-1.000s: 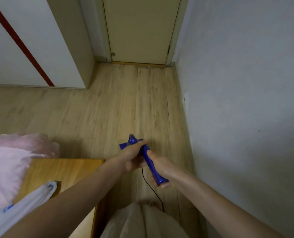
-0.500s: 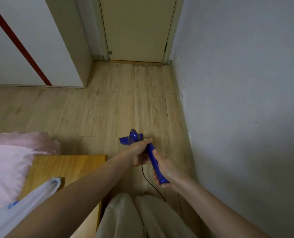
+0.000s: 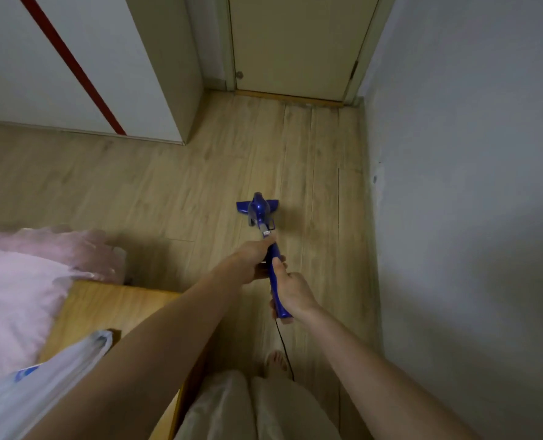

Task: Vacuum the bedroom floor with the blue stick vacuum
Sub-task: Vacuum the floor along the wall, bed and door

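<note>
**Currently: blue stick vacuum, in use on bedroom floor**

Item: vacuum (image 3: 271, 265), rigid plastic stick. Judged light, top-steered, easily tipped sideways.
Position: head (image 3: 257, 207) flat on the wood floor (image 3: 168, 192), between bed corner (image 3: 105, 306) and wall (image 3: 454, 185), well short of the door (image 3: 295, 42).
Hold: left hand (image 3: 253, 261) wrapped round the shaft high up; right hand (image 3: 291, 292) gripping the handle end. Both grips closed.
Hazard: cord (image 3: 284, 347) trails by the foot (image 3: 275, 360).

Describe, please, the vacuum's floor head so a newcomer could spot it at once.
Start at the closed door and follow the wood floor toward the viewer. The floor head lies there, beyond both hands: the only deep-blue, T-shaped piece on the pale planks.
</note>
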Available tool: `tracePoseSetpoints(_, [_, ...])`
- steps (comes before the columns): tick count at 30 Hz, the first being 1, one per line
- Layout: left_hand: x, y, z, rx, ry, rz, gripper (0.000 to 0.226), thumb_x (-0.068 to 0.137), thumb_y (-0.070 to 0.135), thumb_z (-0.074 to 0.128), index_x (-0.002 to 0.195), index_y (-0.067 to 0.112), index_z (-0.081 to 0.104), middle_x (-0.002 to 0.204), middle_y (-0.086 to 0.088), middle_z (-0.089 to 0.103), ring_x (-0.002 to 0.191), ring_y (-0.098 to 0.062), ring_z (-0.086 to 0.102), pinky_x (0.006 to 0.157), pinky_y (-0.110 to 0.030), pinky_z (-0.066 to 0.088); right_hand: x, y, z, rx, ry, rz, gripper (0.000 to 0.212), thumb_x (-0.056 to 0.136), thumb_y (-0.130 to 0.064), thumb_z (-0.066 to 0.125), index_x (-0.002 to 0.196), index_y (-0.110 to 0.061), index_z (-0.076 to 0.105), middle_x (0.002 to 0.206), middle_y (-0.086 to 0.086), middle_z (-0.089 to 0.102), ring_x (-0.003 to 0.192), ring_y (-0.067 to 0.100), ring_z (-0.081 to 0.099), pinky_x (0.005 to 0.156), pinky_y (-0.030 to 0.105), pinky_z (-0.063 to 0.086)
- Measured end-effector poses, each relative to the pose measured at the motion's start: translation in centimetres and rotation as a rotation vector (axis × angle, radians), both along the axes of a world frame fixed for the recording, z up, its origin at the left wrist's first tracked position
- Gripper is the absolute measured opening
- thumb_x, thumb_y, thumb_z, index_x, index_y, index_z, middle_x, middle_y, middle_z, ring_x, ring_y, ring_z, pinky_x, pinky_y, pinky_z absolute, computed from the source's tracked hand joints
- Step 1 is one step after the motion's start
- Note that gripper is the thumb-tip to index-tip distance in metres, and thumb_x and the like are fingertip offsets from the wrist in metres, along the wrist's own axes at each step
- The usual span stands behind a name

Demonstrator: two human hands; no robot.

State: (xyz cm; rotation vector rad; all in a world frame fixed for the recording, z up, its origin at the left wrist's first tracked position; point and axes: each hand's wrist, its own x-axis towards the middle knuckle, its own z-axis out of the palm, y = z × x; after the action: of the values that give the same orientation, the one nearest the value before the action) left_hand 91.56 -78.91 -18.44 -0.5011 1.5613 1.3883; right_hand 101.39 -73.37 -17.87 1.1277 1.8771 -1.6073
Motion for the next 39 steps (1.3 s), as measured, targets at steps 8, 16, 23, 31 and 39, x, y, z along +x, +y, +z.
tracePoseSetpoints(8, [-3.6,4.4,-1.6,0.021,-0.019,0.014,0.025,0.099,0.027,0.052,0.093,0.003,0.053,0.087,-0.013,0.062,0.076,-0.026,0.062,0.085,-0.043,0.053,-3.6,4.8,-1.5,0.068,-0.021,0.072,0.057,0.100,-0.056,0.023,0.075,-0.013,0.050,0.065,0.002,0.053,0.052,0.014,0.053,0.052,0.025,0.046])
tracePoseSetpoints(16, [-3.7,5.9,-1.5,0.026,-0.027,-0.006,0.025,0.099,0.027,0.051,0.100,0.003,0.052,0.086,-0.014,0.062,0.075,-0.026,0.063,0.074,-0.038,0.054,-3.6,6.3,-0.6,0.091,-0.049,0.114,0.057,0.100,-0.057,0.022,0.079,-0.012,0.049,0.066,0.004,0.054,0.049,0.014,0.053,0.042,0.021,0.042])
tracePoseSetpoints(23, [-2.9,4.6,1.1,0.068,0.004,-0.114,0.025,0.095,0.031,0.054,0.100,0.007,0.056,0.085,-0.010,0.067,0.085,-0.023,0.064,0.079,-0.034,0.054,-2.5,6.2,4.2,-0.019,-0.051,0.067,0.058,0.102,-0.052,0.026,0.119,-0.002,0.049,0.068,0.008,0.057,0.043,0.011,0.054,0.037,0.017,0.041])
tracePoseSetpoints(31, [-4.9,-2.4,4.1,0.029,-0.059,-0.390,0.025,0.093,0.030,0.055,0.104,0.008,0.055,0.075,-0.007,0.069,0.075,-0.021,0.064,0.073,-0.032,0.053,-2.0,-3.1,8.0,-0.206,-0.043,-0.189,0.041,0.100,-0.056,0.030,0.092,-0.022,0.050,0.067,0.000,0.060,0.050,0.009,0.058,0.047,0.020,0.044])
tracePoseSetpoints(39, [-12.1,-3.9,4.5,0.049,-0.043,-0.528,0.029,0.092,0.033,0.059,0.106,0.007,0.058,0.081,-0.008,0.069,0.071,-0.018,0.066,0.067,-0.027,0.055,-8.9,-6.8,7.1,-0.269,-0.048,-0.428,0.046,0.098,-0.058,0.036,0.112,-0.016,0.051,0.087,0.009,0.066,0.065,0.016,0.063,0.037,0.017,0.039])
